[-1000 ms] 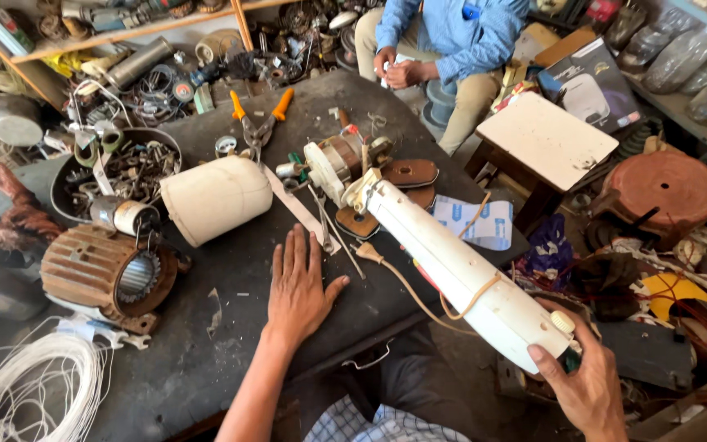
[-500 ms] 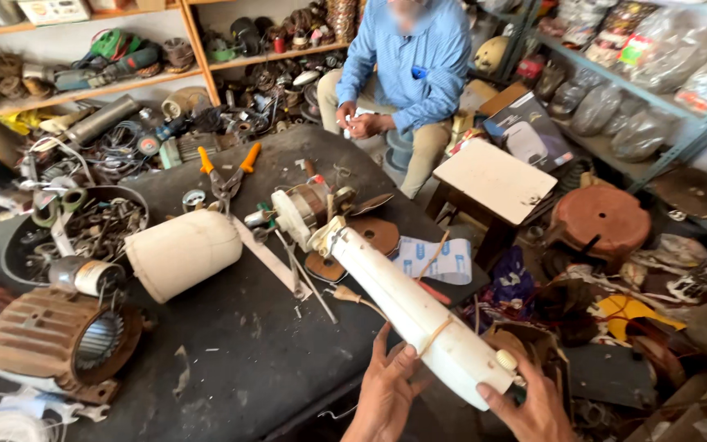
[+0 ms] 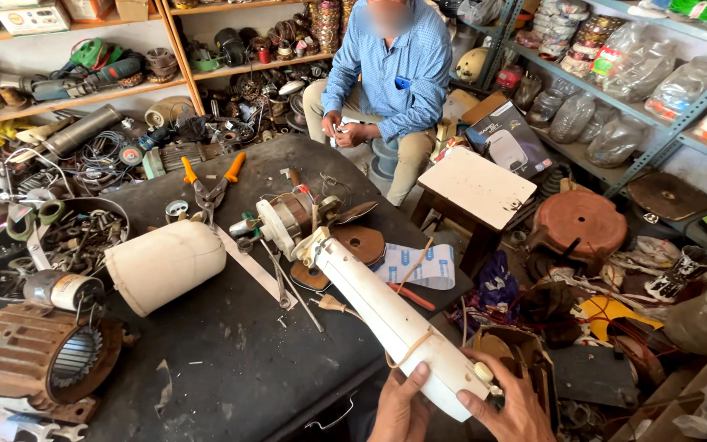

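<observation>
At the near edge of a dark workbench (image 3: 231,385), a person is gripping the base end of a white fan column (image 3: 386,315) with both hands: the left hand (image 3: 400,407) is wrapping it from below with the thumb pressing on its side, and the right hand (image 3: 507,405) is closing over the end by a small pale knob (image 3: 479,372). The column is lying slanted across the bench, its far end joining the exposed fan motor (image 3: 286,219), which is sitting bare, with no blades or guard on it. A thin cord (image 3: 407,278) is trailing along the column. Judging by this, the fan is already stripped down, while the motor and column are not yet apart.

Just left, a white cylindrical housing (image 3: 165,264) is lying on its side, and a ribbed rusty motor shell (image 3: 38,356) is resting at the corner. Farther back, orange-handled cutters (image 3: 209,187) are lying near a bowl of scrap parts (image 3: 59,245). Beyond the bench, another person in a blue shirt (image 3: 390,69) is sitting before cluttered shelves (image 3: 67,98), handling something small.
</observation>
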